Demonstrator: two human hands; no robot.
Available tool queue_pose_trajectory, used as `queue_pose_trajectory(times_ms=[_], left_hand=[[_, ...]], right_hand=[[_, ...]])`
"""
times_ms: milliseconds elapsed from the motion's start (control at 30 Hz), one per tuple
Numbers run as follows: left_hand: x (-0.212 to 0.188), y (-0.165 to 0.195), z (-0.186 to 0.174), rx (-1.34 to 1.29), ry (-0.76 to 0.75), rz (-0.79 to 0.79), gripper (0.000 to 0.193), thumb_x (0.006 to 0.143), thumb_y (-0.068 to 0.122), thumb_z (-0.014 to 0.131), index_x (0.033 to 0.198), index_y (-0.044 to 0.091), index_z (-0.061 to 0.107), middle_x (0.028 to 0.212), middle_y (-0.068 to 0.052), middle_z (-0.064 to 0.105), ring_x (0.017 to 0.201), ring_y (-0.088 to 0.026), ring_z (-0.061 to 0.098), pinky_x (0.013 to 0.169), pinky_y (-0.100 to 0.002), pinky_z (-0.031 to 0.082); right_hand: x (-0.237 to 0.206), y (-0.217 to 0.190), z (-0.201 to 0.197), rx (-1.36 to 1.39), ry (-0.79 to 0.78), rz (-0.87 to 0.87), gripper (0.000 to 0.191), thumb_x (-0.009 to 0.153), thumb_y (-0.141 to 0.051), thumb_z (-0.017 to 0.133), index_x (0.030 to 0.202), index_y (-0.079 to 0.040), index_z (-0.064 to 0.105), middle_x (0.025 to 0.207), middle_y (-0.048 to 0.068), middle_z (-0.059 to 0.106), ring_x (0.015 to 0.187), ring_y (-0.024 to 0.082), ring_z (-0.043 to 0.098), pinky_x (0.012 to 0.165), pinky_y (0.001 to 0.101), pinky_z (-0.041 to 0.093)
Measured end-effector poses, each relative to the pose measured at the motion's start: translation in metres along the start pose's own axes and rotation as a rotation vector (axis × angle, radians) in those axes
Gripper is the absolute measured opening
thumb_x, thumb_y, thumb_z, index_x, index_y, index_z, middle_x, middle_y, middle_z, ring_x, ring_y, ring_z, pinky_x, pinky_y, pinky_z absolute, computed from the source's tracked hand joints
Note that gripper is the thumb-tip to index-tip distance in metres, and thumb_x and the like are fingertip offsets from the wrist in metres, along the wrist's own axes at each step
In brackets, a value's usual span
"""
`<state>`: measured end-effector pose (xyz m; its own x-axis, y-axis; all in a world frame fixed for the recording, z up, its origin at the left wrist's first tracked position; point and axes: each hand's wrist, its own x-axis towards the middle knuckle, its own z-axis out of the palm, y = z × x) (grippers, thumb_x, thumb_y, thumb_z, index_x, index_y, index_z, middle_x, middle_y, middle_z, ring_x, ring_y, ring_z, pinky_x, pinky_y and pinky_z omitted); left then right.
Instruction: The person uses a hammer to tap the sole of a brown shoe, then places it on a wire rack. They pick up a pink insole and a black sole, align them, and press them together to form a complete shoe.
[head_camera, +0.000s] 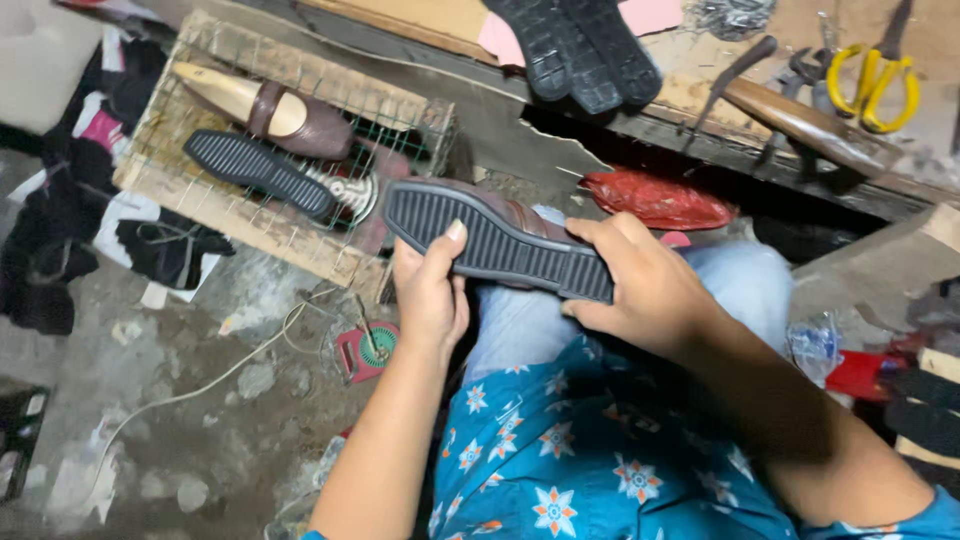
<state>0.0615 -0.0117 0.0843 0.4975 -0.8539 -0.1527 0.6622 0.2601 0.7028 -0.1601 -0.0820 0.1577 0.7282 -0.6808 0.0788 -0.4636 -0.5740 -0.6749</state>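
Right now both hands hold one brown shoe turned sole-up over the person's lap, its black ribbed sole facing the camera. The left hand closes its grip on the toe half from below, with the thumb pressed flat on the sole near the shoe's front end. The right hand wraps its grip around the heel end, fingers curled over the far edge of the shoe and thumb under the near edge. The middle of the sole, between the two hands, is bare. Just beyond the shoe's toe stands a wire-mesh crate framed in wood, and the toe reaches close to its near corner. In the crate lie a second brown shoe on a wooden last and a loose black sole. Beyond the shoe's heel a red plastic bag lies under the edge of the counter, which carries more black soles, a hammer and yellow-handled scissors. Below the shoe's toe, a white cord crosses the littered floor.
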Motion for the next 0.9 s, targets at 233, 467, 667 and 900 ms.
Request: queue_pose_trajectory(times_ms=[233, 467, 667, 900], left_hand=[[-0.023, -0.076, -0.005, 0.130, -0.158, -0.339, 0.042, 0.083, -0.002, 0.070, 0.121, 0.005, 0.053, 0.114, -0.012, 0.067, 0.103, -0.023, 0.069, 0.093, -0.040, 0.057], [-0.021, -0.048, -0.010, 1.138, -0.517, 0.195, 0.060, 0.077, 0.018, 0.085, 0.128, 0.005, 0.057, 0.118, -0.015, 0.065, 0.111, -0.028, 0.064, 0.097, -0.039, 0.051], [-0.015, -0.040, 0.041, 1.681, -0.850, 0.349, 0.070, 0.070, 0.046, 0.085, 0.126, 0.007, 0.067, 0.112, -0.015, 0.070, 0.108, -0.036, 0.063, 0.093, -0.048, 0.044], [-0.005, -0.058, 0.062, 1.781, -0.950, 0.234, 0.081, 0.065, 0.055, 0.085, 0.126, 0.005, 0.066, 0.109, -0.019, 0.071, 0.104, -0.039, 0.065, 0.089, -0.049, 0.047]], right_hand=[[-0.091, 0.042, -0.023, -0.076, 0.072, 0.194, 0.059, 0.067, -0.012, 0.082, 0.123, -0.006, 0.064, 0.108, 0.015, 0.061, 0.103, 0.033, 0.063, 0.089, 0.0387, 0.051], [-0.142, 0.071, 0.005, 0.158, 0.244, 0.359, 0.068, 0.068, -0.013, 0.086, 0.129, -0.003, 0.060, 0.116, 0.011, 0.064, 0.100, 0.022, 0.063, 0.087, 0.0342, 0.051], [-0.148, 0.079, 0.013, 0.117, 0.328, 0.308, 0.065, 0.072, -0.011, 0.086, 0.132, -0.004, 0.061, 0.114, 0.010, 0.063, 0.091, 0.019, 0.059, 0.080, 0.0323, 0.051], [-0.148, 0.082, 0.010, 0.101, 0.341, 0.308, 0.065, 0.073, -0.011, 0.085, 0.133, -0.003, 0.061, 0.106, 0.009, 0.061, 0.081, 0.017, 0.056, 0.059, 0.0294, 0.049]])
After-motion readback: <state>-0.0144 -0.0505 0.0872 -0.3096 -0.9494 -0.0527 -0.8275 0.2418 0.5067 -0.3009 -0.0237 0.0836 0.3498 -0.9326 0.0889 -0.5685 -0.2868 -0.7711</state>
